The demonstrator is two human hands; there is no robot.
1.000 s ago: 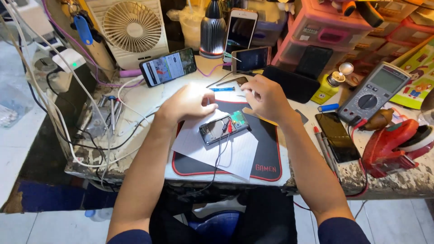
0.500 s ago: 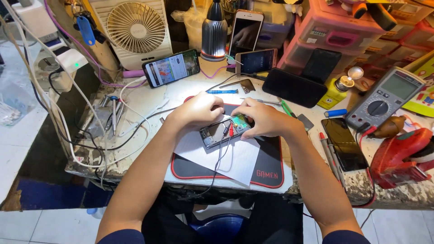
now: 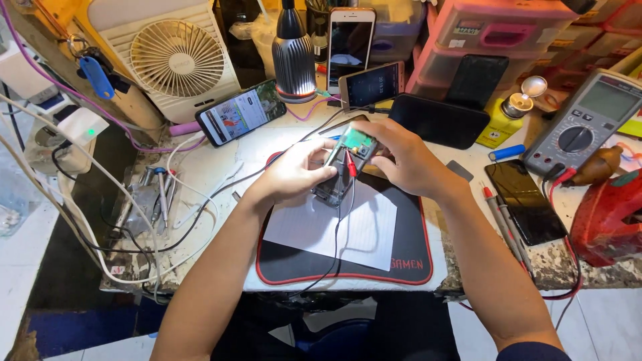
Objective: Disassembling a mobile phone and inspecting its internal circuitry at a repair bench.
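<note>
Seen from the head camera, both hands meet over the middle of the cluttered workbench (image 3: pixel 200 167), holding an opened phone (image 3: pixel 344 167) with its back cover off, so that a green circuit board shows at its upper end. The left hand (image 3: pixel 294 175) curls around the phone's left side, fingers wrapped onto its edge, while the right hand (image 3: pixel 401 160) closes on its upper right end; the phone is lifted and tilted, just above a white sheet of paper (image 3: pixel 334 227) that lies on a black mat with a red border (image 3: pixel 408 257). A thin red lead and a black wire run along the phone's open back and trail down over the paper toward the near edge of the bench. Behind the hands, a lit phone (image 3: pixel 239 112) lies at an angle beside a small white fan (image 3: pixel 177 59), and a lamp with a ribbed grey base (image 3: pixel 293 63) stands just to the right of it. Two more phones, a tall one (image 3: pixel 350 40) and a smaller one (image 3: pixel 372 85), lean upright near the lamp. A dark phone (image 3: pixel 438 120) lies flat just beyond the right hand, and another dark phone (image 3: pixel 525 200) rests to the right of the mat. Further right sits a grey multimeter (image 3: pixel 588 124), with a red tool (image 3: pixel 612 214) at the edge of the frame. To the left of the mat, several screwdrivers (image 3: pixel 157 194) lie among tangled white and black cables.
</note>
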